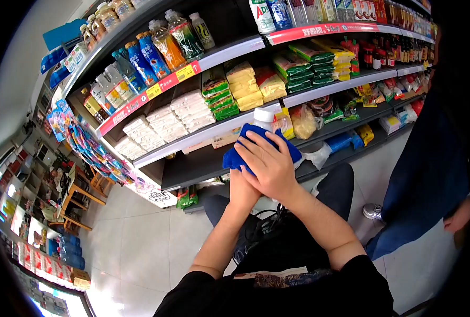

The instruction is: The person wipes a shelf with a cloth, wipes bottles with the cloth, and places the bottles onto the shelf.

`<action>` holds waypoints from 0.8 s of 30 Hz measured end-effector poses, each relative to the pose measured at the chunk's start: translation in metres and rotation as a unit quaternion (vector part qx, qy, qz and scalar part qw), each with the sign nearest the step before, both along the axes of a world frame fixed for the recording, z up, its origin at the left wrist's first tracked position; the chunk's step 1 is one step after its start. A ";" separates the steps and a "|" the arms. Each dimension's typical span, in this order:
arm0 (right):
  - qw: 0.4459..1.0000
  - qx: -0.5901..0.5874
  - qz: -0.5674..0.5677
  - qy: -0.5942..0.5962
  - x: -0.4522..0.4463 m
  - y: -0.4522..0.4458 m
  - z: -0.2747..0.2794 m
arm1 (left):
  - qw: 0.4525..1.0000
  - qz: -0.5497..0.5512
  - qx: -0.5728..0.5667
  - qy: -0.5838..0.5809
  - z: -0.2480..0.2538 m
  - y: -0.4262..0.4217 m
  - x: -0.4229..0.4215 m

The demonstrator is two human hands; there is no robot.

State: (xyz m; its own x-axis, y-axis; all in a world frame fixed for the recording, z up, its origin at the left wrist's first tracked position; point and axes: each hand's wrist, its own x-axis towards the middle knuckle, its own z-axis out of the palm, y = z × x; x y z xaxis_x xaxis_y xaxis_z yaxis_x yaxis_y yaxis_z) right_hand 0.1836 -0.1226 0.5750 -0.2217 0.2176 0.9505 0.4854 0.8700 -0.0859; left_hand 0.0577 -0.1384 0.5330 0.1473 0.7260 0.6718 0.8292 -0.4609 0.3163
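Observation:
A bottle with a white cap [264, 115] stands up out of a blue cloth [232, 158] in front of the shelves; the cloth hides most of its body. My right hand [269, 165] is closed over the cloth, its fingers pressing it against the bottle. Below and partly behind it, my left hand [244, 188] holds the bottle from underneath. The fingers of my left hand are largely hidden by the cloth and my right hand.
Shelves hold white packs [190, 108], yellow packs [244, 84], green packs [298, 63] and drink bottles [169, 45]. My knees [336, 185] are close to the lower shelf [192, 171]. Another person in dark blue trousers [414, 179] stands at my right. Hanging packets [89, 142] cover the shelf end.

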 end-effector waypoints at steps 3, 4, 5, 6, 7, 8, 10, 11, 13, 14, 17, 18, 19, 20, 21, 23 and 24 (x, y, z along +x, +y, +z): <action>1.000 0.006 0.015 0.007 0.010 0.006 0.006 | 0.990 0.037 -0.124 -0.063 0.000 0.000 -0.007; 0.999 -0.014 0.030 0.021 0.013 0.003 0.002 | 0.989 -0.027 -0.083 -0.117 0.003 0.006 -0.007; 0.998 -0.010 0.040 0.036 0.017 0.010 0.005 | 0.979 -0.056 -0.067 -0.187 0.006 0.013 -0.001; 0.997 -0.010 0.051 0.052 0.019 0.016 0.004 | 0.962 -0.086 -0.053 -0.254 0.006 0.011 0.007; 0.995 -0.025 0.066 0.068 0.019 0.014 0.000 | 0.939 -0.109 -0.052 -0.321 0.006 0.002 0.011; 0.994 -0.032 0.074 0.075 0.020 0.012 -0.001 | 0.929 -0.131 -0.113 -0.327 0.011 -0.005 0.010; 0.985 -0.064 0.099 0.122 0.018 0.011 -0.007 | 0.882 -0.153 -0.188 -0.405 0.006 -0.004 0.007; 0.980 -0.081 0.111 0.146 0.016 0.010 -0.012 | 0.852 -0.164 -0.226 -0.442 0.003 -0.003 0.005; 0.973 -0.114 0.123 0.158 0.013 0.005 -0.022 | 0.832 -0.202 -0.208 -0.473 0.005 -0.002 0.008; 0.971 -0.125 0.127 0.161 0.010 0.001 -0.025 | 0.818 -0.196 -0.209 -0.499 0.010 -0.004 0.010; 0.971 -0.140 0.135 0.139 0.009 -0.012 -0.032 | 0.774 -0.226 -0.200 -0.557 0.020 -0.006 0.010; 0.973 -0.139 0.140 0.119 0.011 -0.017 -0.035 | 0.740 -0.245 -0.209 -0.591 0.023 -0.005 0.008; 0.975 -0.138 0.146 0.099 0.012 -0.021 -0.037 | 0.703 -0.262 -0.218 -0.624 0.027 -0.004 0.007; 0.976 -0.136 0.143 0.089 0.011 -0.023 -0.039 | 0.697 -0.281 -0.222 -0.622 0.032 -0.005 0.004; 0.978 -0.134 0.140 0.080 0.010 -0.024 -0.040 | 0.717 -0.263 -0.214 -0.609 0.030 -0.003 0.000; 0.980 -0.128 0.128 0.082 0.008 -0.023 -0.039 | 0.699 -0.284 -0.221 -0.618 0.030 -0.003 0.001; 0.981 -0.123 0.120 0.094 0.008 -0.018 -0.032 | 0.739 -0.264 -0.207 -0.584 0.028 -0.003 0.002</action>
State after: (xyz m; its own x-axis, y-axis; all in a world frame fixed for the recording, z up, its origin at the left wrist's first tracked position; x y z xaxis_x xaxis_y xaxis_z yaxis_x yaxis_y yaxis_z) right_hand 0.1913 -0.1408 0.5431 -0.1210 0.4090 0.9045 0.2243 0.8989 -0.3765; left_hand 0.0601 -0.1412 0.5611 -0.0215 0.9535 0.3007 -0.3823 -0.2858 0.8787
